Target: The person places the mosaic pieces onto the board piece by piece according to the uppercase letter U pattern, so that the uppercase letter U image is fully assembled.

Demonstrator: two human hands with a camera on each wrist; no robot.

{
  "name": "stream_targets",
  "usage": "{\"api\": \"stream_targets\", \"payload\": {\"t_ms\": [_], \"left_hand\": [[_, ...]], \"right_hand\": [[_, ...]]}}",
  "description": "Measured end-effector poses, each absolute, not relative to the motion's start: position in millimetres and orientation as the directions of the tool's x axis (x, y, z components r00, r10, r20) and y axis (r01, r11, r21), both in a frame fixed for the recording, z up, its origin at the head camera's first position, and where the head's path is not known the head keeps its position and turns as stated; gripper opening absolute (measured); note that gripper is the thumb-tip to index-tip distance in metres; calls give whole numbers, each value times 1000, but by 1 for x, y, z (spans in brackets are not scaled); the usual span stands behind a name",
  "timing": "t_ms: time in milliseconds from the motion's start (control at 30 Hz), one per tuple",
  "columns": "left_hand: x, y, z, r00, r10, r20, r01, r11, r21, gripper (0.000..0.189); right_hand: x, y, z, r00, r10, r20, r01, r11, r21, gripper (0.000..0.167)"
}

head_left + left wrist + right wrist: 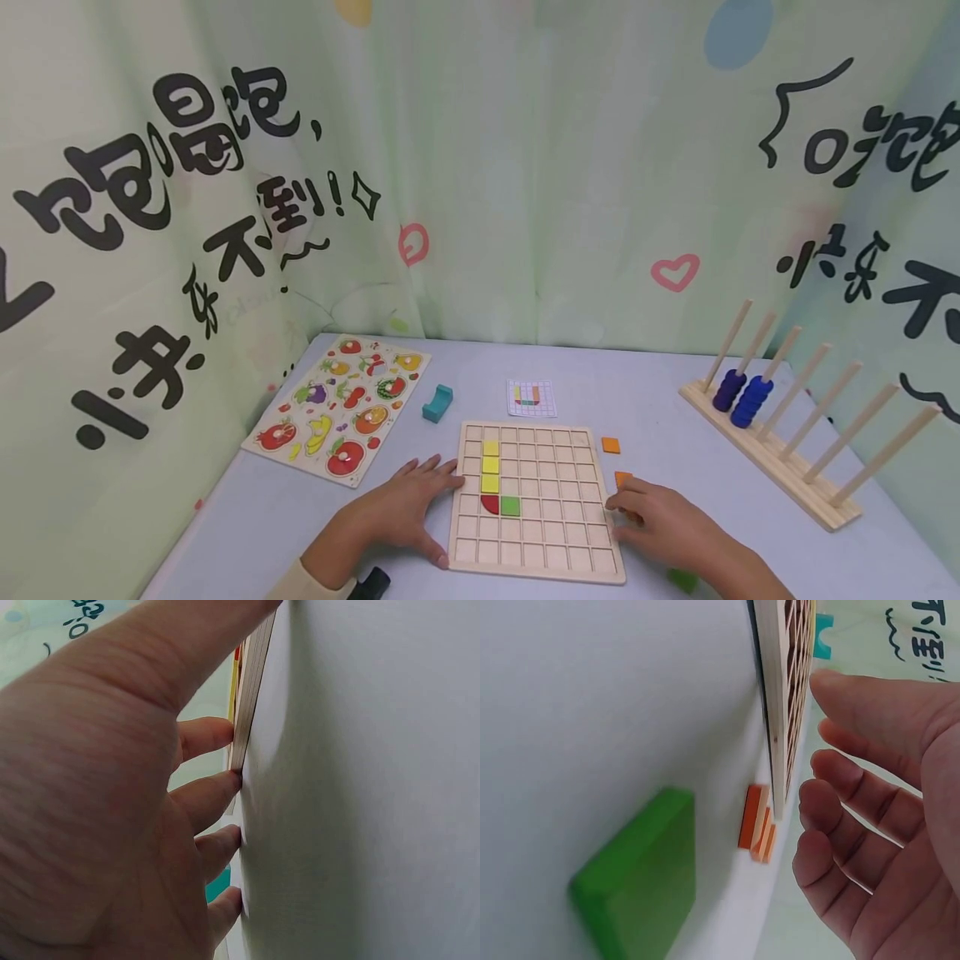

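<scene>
Where a pale green curtain [540, 167] with black lettering hangs behind and at both sides, a white table [645, 392] meets it. The wooden grid board [555, 533] lies at the near middle: three yellow squares [490, 465] fill its second column from the left, a red quarter-round [491, 503] just nearer, a green square [510, 506] right of that. At left is a fruit board [381, 351]; between the boards, a teal block [437, 403]; beyond the grid, a printed card [532, 398]. The peg rack [772, 458], right, carries two stacks of blue rings [752, 402]. Orange squares [611, 445] and a green block [681, 579] lie right of the grid. The left hand [401, 504], fingers spread and grasping nothing, touches its left edge; the right hand [660, 517], loosely bent and empty, is at its right edge, contact unclear
</scene>
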State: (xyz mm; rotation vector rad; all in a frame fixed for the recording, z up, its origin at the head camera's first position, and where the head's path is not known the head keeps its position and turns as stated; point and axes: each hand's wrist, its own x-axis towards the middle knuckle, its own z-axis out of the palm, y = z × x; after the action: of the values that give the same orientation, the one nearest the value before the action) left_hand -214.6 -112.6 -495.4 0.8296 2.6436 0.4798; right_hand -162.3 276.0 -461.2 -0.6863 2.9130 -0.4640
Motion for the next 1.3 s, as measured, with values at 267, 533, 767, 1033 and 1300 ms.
{"api": "stream_targets", "payload": {"t_ms": [267, 533, 767, 1033, 1300], "left_hand": [[-214, -112, -495, -777, 594, -208, 479, 772, 417, 105], [-214, -112, -493, -776, 595, -209, 484, 775, 406, 105], [-213, -112, -491, -777, 591, -215, 479, 778, 407, 104], [-214, -113, -493, -774, 597, -209, 485, 773, 409, 105], [-215, -113, -495, -774, 600, -203, 491, 771, 406, 106]], "right_hand": [[-152, 302, -465, -890, -452, -57, -407, 845, -348, 29], [-145, 327, -466, -880, -452, -148, -349, 826, -443, 35], [-139, 340, -467, -862, -468, -193, -322, 801, -504, 33], [-136, 342, -466, -877, -353, -326, -132, 829, -544, 33], [-139, 339, -468, -894, -333, -300, -151, 853, -499, 31]]}}
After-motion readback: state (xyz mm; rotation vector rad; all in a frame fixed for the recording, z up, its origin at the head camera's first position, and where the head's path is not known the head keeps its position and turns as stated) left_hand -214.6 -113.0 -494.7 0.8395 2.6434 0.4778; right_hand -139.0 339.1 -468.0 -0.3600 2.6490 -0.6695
